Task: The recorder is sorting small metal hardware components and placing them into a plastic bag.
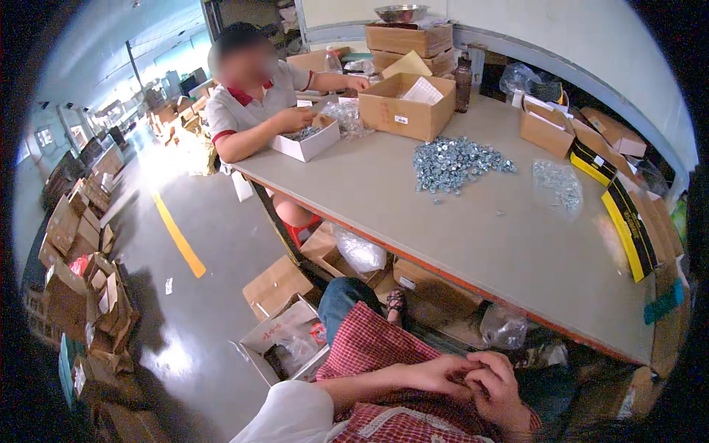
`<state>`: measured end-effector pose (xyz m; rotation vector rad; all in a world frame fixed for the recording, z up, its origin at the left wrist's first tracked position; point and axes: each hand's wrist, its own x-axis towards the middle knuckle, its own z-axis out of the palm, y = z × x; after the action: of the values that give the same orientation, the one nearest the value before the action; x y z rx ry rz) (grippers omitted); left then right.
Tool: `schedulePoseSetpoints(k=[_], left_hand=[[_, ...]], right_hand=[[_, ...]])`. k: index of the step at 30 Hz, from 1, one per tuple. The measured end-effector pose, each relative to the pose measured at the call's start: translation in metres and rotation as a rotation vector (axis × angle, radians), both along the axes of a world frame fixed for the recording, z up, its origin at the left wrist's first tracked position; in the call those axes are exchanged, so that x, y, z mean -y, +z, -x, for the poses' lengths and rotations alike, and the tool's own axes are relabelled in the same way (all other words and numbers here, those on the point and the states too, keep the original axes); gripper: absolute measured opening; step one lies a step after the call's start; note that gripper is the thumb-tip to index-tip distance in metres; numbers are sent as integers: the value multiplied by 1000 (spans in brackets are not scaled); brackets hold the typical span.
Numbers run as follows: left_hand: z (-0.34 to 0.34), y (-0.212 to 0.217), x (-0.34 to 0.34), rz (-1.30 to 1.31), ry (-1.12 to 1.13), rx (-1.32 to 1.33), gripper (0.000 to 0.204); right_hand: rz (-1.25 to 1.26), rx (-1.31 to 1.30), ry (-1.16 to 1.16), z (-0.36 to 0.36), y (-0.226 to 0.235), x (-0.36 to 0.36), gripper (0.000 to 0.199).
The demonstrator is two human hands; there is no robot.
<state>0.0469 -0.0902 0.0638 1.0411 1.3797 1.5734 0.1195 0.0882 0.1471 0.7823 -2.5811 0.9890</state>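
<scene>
My left hand (439, 374) and my right hand (499, 390) meet over my lap, in front of a red checked apron (377, 343). Their fingers are curled and pressed together, touching each other. Anything between them is hidden or too small to name. On the grey table (354, 184) beyond my hands lies a heap of small shiny metal parts (459, 164). To its right is a flat clear plastic bag (557, 183) with more small parts in it. Both hands are below the table's near edge, apart from these things.
Across the table a person (247, 96) handles a white box (306, 140) of small parts. A cardboard box (406, 107) and a brown bottle (463, 83) stand behind the heap. Open cartons (546, 129) line the right side. A white-sided box (277, 332) sits on the floor.
</scene>
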Motion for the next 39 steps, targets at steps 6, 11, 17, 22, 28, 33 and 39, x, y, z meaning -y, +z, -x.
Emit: schedulePoseSetpoints(k=[6, 11, 17, 22, 28, 33, 39], left_hand=[[6, 32, 31, -113, 681, -602, 17], [-1, 55, 38, -92, 821, -395, 18], [3, 57, 37, -98, 768, -336, 14], [8, 63, 29, -171, 760, -708, 10], [6, 69, 20, -166, 732, -764, 9], [6, 70, 23, -175, 706, -693, 8], [22, 88, 33, -65, 748, -318, 5]], right_hand=[[107, -24, -158, 18, 21, 5, 14], [194, -12, -148, 22, 22, 13, 16], [237, 19, -124, 17, 20, 11, 15], [264, 97, -184, 13, 14, 10, 16], [241, 89, -99, 15, 4, 2, 16], [240, 75, -47, 16, 12, 2, 13], [221, 111, -19, 31, 30, -9, 7]])
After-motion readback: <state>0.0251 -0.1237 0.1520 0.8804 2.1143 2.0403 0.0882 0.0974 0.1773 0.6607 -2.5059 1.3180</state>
